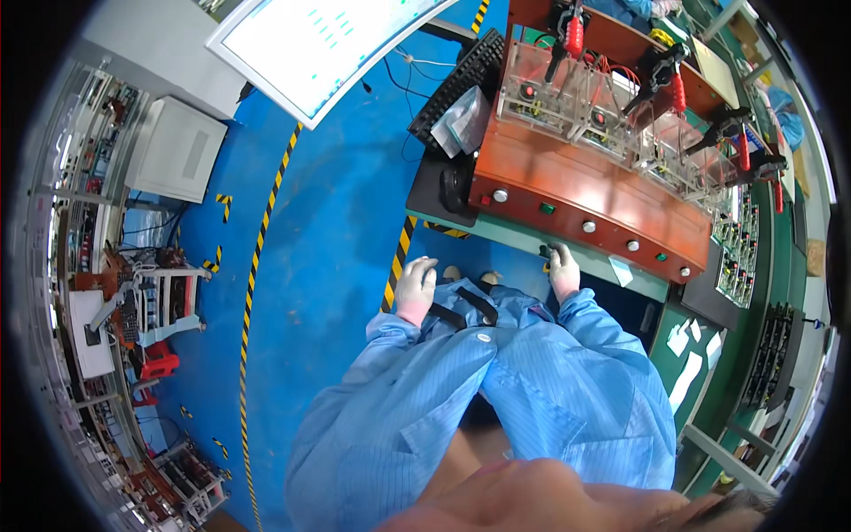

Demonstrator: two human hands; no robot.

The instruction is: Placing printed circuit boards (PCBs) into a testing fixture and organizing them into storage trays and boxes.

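Note:
My left hand (415,291), in a white glove, hangs in front of my blue smock over the floor. Its fingers are loosely bent and apart, with nothing seen in them. My right hand (563,273), also gloved, is at the front edge of the green workbench (523,238). Its fingers are closed around a small dark thing (545,252) that I cannot make out. Beyond that hand stands a red-brown test fixture (558,173) with knobs and buttons along its front. Clear plastic housings (567,102) and red-handled toggle clamps (574,37) sit on top of it.
A black keyboard (461,84), a plastic bag (463,122) and a black mouse (455,189) lie left of the fixture. A monitor (328,44) hangs at the upper left. Circuit boards (737,244) and paper scraps (687,377) lie at right. Striped tape (257,257) crosses the floor.

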